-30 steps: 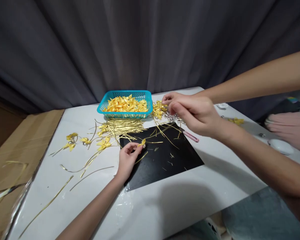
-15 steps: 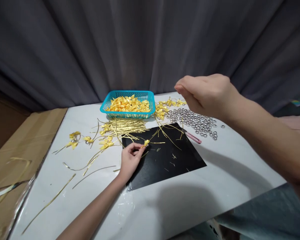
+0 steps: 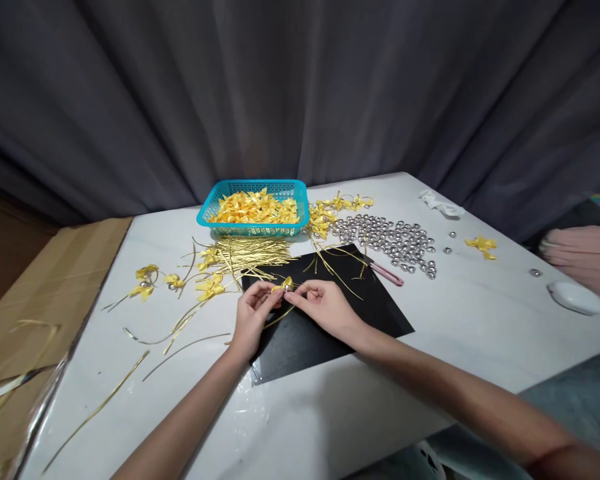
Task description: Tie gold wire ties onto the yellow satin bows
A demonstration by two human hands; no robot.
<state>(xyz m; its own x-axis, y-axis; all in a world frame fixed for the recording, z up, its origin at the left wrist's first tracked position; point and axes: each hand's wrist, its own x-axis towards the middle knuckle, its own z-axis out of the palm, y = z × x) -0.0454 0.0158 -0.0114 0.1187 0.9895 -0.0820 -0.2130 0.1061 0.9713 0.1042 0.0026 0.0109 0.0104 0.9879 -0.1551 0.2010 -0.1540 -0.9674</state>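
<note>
Over the black mat (image 3: 350, 320), my left hand (image 3: 254, 310) pinches a small yellow ribbon flower (image 3: 287, 285) with gold wire on it. The fingers of my right hand (image 3: 325, 305) are closed on the same flower from the right, beside a small silver bead at its centre. Behind my hands lies a bundle of gold wires (image 3: 255, 253). A blue basket (image 3: 254, 230) of yellow ribbon pieces stands at the back. Silver beads (image 3: 395, 240) are spread to the right of it.
Pink-handled snips (image 3: 387, 274) lie at the mat's back right edge. Wired yellow flowers (image 3: 210, 287) and loose wires are on the left. Crumpled tissue (image 3: 441, 204), another yellow flower piece (image 3: 482, 247) and a white mouse-shaped object (image 3: 575, 298) sit on the right. Cardboard (image 3: 55, 287) borders the left.
My right hand has come down from its raised place at the right to the flower in my left hand, and its fingers now close on it. My left hand has barely moved.
</note>
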